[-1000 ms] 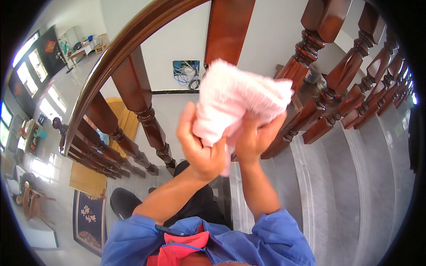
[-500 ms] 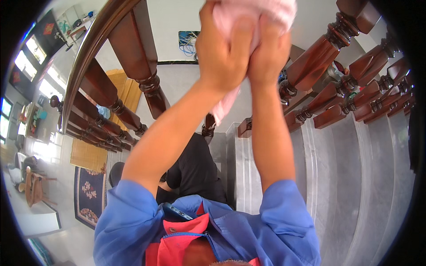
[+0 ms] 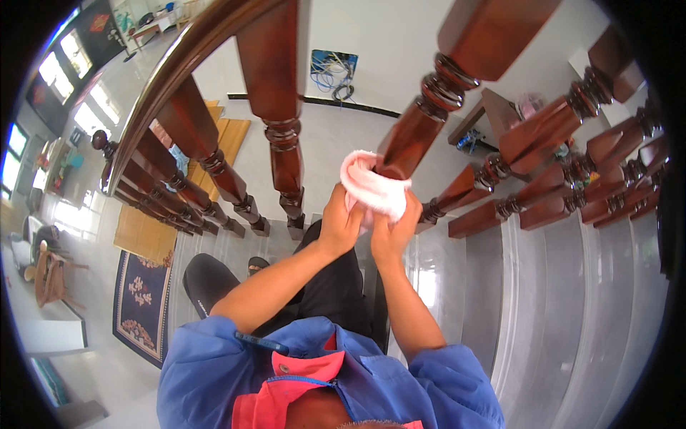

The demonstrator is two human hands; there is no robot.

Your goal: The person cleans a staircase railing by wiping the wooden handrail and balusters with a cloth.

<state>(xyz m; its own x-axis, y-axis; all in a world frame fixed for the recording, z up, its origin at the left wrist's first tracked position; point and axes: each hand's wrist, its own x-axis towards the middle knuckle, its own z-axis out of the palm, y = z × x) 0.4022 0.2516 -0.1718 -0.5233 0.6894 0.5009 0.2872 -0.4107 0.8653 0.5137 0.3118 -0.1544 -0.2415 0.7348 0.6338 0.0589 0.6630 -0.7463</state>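
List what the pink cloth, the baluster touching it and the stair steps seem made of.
Pink cloth: probably terry or microfibre, given its fuzzy surface. Baluster: likely wood, stained reddish-brown and varnished, from its glossy highlights. Stair steps: perhaps polished stone or tile, smooth grey with a sheen.

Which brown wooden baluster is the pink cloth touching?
The glossy brown wooden baluster just beyond the left hand and right hand; only it touches fluffy pink cloth.
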